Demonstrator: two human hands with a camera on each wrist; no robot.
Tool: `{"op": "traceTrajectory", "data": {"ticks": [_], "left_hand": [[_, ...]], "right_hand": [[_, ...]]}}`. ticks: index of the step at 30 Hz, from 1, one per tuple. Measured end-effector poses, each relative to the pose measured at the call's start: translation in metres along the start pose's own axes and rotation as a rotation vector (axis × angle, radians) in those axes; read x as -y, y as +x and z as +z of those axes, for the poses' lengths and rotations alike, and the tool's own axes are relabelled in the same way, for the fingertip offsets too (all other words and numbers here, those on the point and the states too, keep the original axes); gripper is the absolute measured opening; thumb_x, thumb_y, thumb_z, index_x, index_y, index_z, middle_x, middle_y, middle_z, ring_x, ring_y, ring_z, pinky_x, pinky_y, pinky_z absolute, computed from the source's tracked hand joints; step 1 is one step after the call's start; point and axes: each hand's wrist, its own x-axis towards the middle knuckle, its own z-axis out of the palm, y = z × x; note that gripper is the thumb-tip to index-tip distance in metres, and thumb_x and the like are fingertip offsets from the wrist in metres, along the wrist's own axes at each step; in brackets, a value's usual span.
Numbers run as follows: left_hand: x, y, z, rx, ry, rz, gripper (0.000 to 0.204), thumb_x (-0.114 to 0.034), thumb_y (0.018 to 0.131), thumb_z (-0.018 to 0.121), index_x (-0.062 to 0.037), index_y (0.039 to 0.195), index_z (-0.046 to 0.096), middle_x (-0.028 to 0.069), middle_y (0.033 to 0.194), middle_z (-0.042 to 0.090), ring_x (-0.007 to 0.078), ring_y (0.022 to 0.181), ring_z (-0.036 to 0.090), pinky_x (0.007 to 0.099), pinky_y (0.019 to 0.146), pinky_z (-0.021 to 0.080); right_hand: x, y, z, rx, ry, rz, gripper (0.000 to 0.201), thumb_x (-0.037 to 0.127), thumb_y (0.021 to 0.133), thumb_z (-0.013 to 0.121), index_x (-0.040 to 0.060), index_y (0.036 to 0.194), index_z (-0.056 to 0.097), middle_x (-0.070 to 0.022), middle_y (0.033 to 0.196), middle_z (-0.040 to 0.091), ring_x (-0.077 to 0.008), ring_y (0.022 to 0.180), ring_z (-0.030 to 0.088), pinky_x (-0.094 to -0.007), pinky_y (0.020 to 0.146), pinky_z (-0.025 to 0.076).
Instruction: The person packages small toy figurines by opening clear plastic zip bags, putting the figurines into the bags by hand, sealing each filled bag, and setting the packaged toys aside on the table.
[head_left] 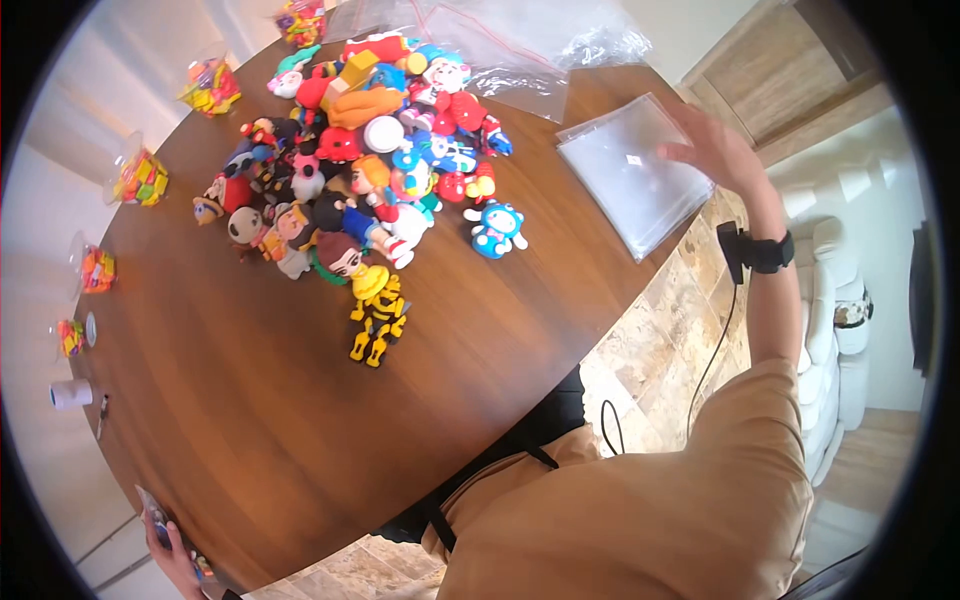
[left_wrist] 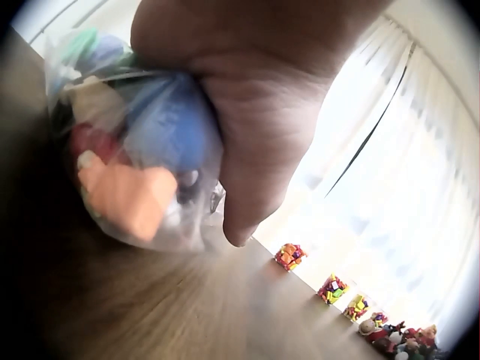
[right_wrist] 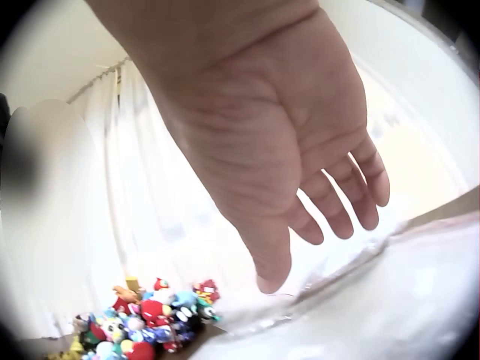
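At the table's lower-left edge, my left hand grips a clear plastic bag of small toys. Blue, orange and red pieces show through its film in the left wrist view; the fingers behind it are hidden. On the other side, my right hand is over a stack of flat clear plastic bags, fingers extended and nothing in its grasp. The right wrist view shows that palm and its slightly spread fingers above the plastic.
A heap of colourful toy figures covers the table's far middle, with a yellow-black robot figure at its near end. Larger clear bags lie behind. Several clear cups of bright pieces line the left edge, near a white roll.
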Motion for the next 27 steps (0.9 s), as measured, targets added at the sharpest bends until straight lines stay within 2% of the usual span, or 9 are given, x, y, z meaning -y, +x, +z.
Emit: {"op": "traceTrajectory", "data": {"ticks": [2,6,7,9,16,18,22,25,27], "left_hand": [[0.001,-0.002,0.002,-0.013,-0.004,0.002,0.059,-0.025,0.099,0.059,0.0083,0.144,0.039,0.0208,0.143,0.048,0.0279,0.131,0.045,0.0375,0.112,0.031],[-0.001,0.0,-0.001,0.044,-0.12,-0.059,0.062,-0.028,0.098,0.061,0.0077,0.144,0.039,0.0209,0.141,0.05,0.0274,0.13,0.046,0.0372,0.111,0.031],[0.003,-0.001,-0.002,0.046,-0.114,-0.054,0.062,-0.028,0.098,0.061,0.0077,0.144,0.039,0.0209,0.141,0.05,0.0274,0.13,0.046,0.0372,0.111,0.031],[0.011,0.0,-0.001,-0.056,0.006,-0.06,0.063,-0.029,0.097,0.062,0.0067,0.144,0.04,0.0204,0.14,0.05,0.0272,0.129,0.046,0.0375,0.111,0.031],[0.013,0.002,-0.003,-0.059,0.065,-0.001,0.062,-0.028,0.096,0.064,0.0051,0.143,0.043,0.019,0.141,0.05,0.0265,0.129,0.046,0.0378,0.111,0.031],[0.009,0.001,-0.003,-0.051,0.069,-0.027,0.06,-0.027,0.096,0.062,0.0051,0.143,0.043,0.019,0.14,0.051,0.0268,0.129,0.047,0.0379,0.111,0.032],[0.001,0.004,0.0,-0.01,0.013,0.024,0.058,-0.026,0.097,0.062,0.0051,0.142,0.044,0.019,0.139,0.052,0.0263,0.128,0.048,0.0377,0.11,0.034],[0.001,0.0,0.002,-0.071,0.071,0.069,0.058,-0.025,0.097,0.061,0.0062,0.142,0.042,0.0198,0.141,0.051,0.0272,0.128,0.048,0.0381,0.11,0.034],[-0.011,0.0,0.002,0.029,-0.088,0.091,0.065,-0.03,0.094,0.065,0.0065,0.143,0.043,0.0215,0.143,0.048,0.0301,0.131,0.046,0.0416,0.111,0.034]], "right_hand": [[-0.012,-0.009,0.018,-0.03,-0.071,0.196,0.061,0.033,0.08,0.077,0.0082,0.133,0.057,-0.0156,0.116,0.065,-0.0306,0.105,0.062,-0.0369,0.091,0.047],[-0.013,-0.001,0.015,0.106,-0.035,0.379,0.04,0.026,0.08,0.073,0.0035,0.112,0.064,-0.0144,0.102,0.066,-0.0296,0.09,0.064,-0.0376,0.081,0.049],[-0.018,-0.003,0.018,0.108,-0.029,0.385,0.04,0.026,0.08,0.073,0.0035,0.112,0.064,-0.0144,0.102,0.066,-0.0296,0.09,0.064,-0.0376,0.081,0.049],[-0.033,-0.008,0.026,-0.17,0.008,0.21,0.034,0.029,0.083,0.071,0.0007,0.101,0.064,-0.0144,0.095,0.066,-0.032,0.086,0.064,-0.0386,0.078,0.049],[-0.032,-0.016,0.019,-0.288,0.047,0.177,0.021,0.02,0.09,0.063,0.0039,0.102,0.069,-0.0133,0.091,0.068,-0.0288,0.08,0.065,-0.0363,0.073,0.049],[-0.021,-0.02,0.005,-0.24,0.106,0.335,0.024,0.023,0.093,0.062,0.0064,0.109,0.07,-0.013,0.084,0.066,-0.0231,0.076,0.065,-0.0332,0.071,0.049],[-0.028,-0.027,-0.012,-0.309,0.184,0.279,0.027,0.023,0.096,0.062,0.0031,0.113,0.069,-0.0084,0.075,0.064,-0.0151,0.072,0.062,-0.0278,0.068,0.048],[-0.033,-0.035,-0.026,-0.347,0.846,0.051,0.027,0.018,0.098,0.062,-0.0026,0.115,0.066,0.0011,0.084,0.063,-0.0064,0.071,0.055,-0.0196,0.065,0.044],[-0.014,-0.041,-0.039,-0.481,1.018,0.131,0.024,0.017,0.097,0.063,0.0031,0.116,0.067,0.0021,0.092,0.064,-0.0047,0.073,0.056,-0.0199,0.064,0.046]]}}
